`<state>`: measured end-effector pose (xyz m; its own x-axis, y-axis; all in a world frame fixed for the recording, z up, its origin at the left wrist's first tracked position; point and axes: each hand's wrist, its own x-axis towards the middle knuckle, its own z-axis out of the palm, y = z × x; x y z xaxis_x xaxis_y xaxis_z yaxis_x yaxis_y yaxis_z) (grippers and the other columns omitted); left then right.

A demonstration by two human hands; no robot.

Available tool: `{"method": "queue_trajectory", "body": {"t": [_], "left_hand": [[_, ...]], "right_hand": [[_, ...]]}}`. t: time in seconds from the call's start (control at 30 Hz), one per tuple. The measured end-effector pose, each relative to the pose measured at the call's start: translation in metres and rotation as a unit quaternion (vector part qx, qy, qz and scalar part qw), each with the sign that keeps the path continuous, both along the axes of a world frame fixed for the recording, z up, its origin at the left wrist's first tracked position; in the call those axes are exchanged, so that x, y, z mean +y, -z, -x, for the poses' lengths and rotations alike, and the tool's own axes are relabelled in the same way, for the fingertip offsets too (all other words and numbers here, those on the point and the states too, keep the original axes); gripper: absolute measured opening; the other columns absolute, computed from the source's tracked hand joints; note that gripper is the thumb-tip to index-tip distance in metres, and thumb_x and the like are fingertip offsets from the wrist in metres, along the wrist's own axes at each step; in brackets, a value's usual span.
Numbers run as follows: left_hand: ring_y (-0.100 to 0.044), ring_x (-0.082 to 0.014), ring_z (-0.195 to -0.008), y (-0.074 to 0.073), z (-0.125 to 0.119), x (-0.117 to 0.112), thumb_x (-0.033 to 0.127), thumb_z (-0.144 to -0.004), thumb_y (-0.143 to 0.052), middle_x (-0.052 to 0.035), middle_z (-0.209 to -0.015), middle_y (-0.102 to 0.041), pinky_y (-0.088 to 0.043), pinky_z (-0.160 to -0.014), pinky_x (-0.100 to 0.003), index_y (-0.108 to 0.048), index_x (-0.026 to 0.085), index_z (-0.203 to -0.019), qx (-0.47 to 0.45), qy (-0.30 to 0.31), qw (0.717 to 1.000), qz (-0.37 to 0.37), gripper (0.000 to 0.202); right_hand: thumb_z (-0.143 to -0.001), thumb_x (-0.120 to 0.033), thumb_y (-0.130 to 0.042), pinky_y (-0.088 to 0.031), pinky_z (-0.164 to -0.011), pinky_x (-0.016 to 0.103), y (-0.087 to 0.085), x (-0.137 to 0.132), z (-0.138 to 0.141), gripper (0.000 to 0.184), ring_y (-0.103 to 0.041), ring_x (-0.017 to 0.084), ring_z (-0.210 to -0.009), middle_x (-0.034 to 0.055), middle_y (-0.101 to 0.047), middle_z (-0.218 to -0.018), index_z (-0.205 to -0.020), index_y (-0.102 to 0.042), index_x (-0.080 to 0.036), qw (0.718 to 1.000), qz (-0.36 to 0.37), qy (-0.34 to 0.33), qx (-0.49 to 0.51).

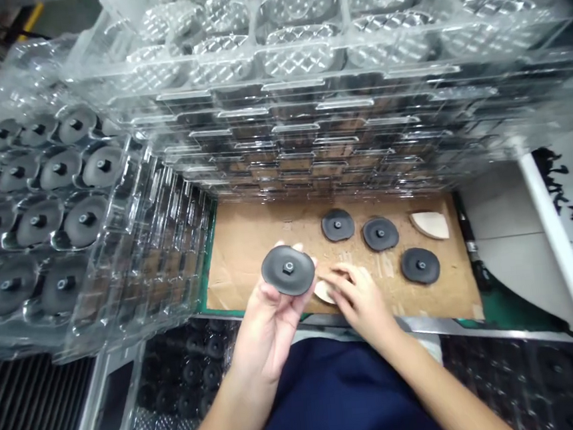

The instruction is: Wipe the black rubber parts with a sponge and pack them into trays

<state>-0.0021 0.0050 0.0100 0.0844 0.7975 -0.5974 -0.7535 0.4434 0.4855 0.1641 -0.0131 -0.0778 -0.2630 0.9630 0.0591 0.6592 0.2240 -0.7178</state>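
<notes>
My left hand holds up a black round disc with a small hub in its middle, fingers wrapped behind its rim. My right hand rests palm down on the brown cardboard sheet, fingers curled over a pale wedge-shaped piece that is mostly hidden. Three more black discs lie on the cardboard: one at the back, one beside it, one nearer the right. Another pale wedge lies at the cardboard's far right.
A tall stack of clear plastic blister trays rises behind the cardboard. Left trays hold several black discs. Lower trays with discs sit by my lap. A white board with black marks stands at right.
</notes>
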Motion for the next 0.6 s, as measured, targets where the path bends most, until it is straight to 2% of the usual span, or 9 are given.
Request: {"method": "queue_trajectory", "body": {"t": [0.1,0.2,0.33,0.43,0.53,0.6], "left_hand": [[-0.057,-0.0262,-0.117,0.001,-0.002,0.001,0.035,-0.071,-0.073,-0.0073,-0.133,-0.057,-0.042,-0.104,-0.039,-0.042,0.029,-0.135,-0.006,-0.002,1.0,-0.003,0.071],[-0.058,-0.0248,-0.115,0.002,-0.004,0.0,0.033,-0.073,-0.072,-0.0079,-0.135,-0.055,-0.045,-0.101,-0.036,-0.041,0.029,-0.137,-0.01,-0.003,1.0,-0.005,0.071],[-0.058,-0.0243,-0.115,0.003,-0.007,-0.001,0.031,-0.072,-0.072,-0.0087,-0.133,-0.057,-0.046,-0.099,-0.034,-0.035,0.028,-0.14,-0.01,-0.004,1.0,-0.002,0.078],[-0.059,-0.0246,-0.114,0.002,-0.007,-0.003,0.032,-0.073,-0.071,-0.0092,-0.132,-0.058,-0.045,-0.101,-0.036,-0.033,0.028,-0.141,-0.011,0.003,1.0,-0.008,0.079],[-0.059,-0.0245,-0.113,0.0,-0.005,-0.006,0.032,-0.07,-0.074,-0.0086,-0.127,-0.062,-0.044,-0.102,-0.038,-0.035,0.028,-0.14,0.0,0.002,1.0,-0.004,0.081],[-0.06,-0.024,-0.112,-0.001,-0.005,-0.008,0.032,-0.068,-0.076,-0.0081,-0.123,-0.064,-0.044,-0.101,-0.038,-0.037,0.028,-0.139,0.01,0.002,1.0,0.001,0.081]], "right_hand": [[-0.089,-0.026,-0.05,-0.048,-0.083,0.048,0.012,-0.016,0.004,0.031,-0.054,0.025,-0.094,0.0154,-0.055,-0.116,-0.117,-0.061,-0.02,0.999,-0.008,0.046,-0.027],[-0.086,-0.028,-0.057,-0.049,-0.081,0.047,0.013,-0.023,0.002,0.036,-0.054,0.024,-0.088,0.0153,-0.055,-0.118,-0.121,-0.059,-0.021,0.999,-0.006,0.037,-0.035],[-0.089,-0.023,-0.05,-0.05,-0.082,0.044,0.017,-0.019,0.002,0.035,-0.056,0.021,-0.086,0.0171,-0.054,-0.117,-0.122,-0.059,-0.019,1.0,-0.007,0.021,-0.019],[-0.088,-0.026,-0.05,-0.052,-0.079,0.039,0.021,-0.006,0.003,0.032,-0.06,0.022,-0.085,0.0177,-0.059,-0.109,-0.115,-0.063,-0.013,1.0,-0.007,0.01,0.012],[-0.089,-0.026,-0.051,-0.052,-0.076,0.032,0.014,0.017,0.002,0.025,-0.064,0.02,-0.082,0.0108,-0.067,-0.093,-0.103,-0.068,-0.016,0.999,-0.002,0.012,0.053],[-0.091,-0.025,-0.048,-0.053,-0.074,0.029,-0.005,0.032,0.001,0.023,-0.066,0.017,-0.081,0.0071,-0.07,-0.088,-0.1,-0.068,-0.018,0.996,0.0,0.032,0.084]]}}
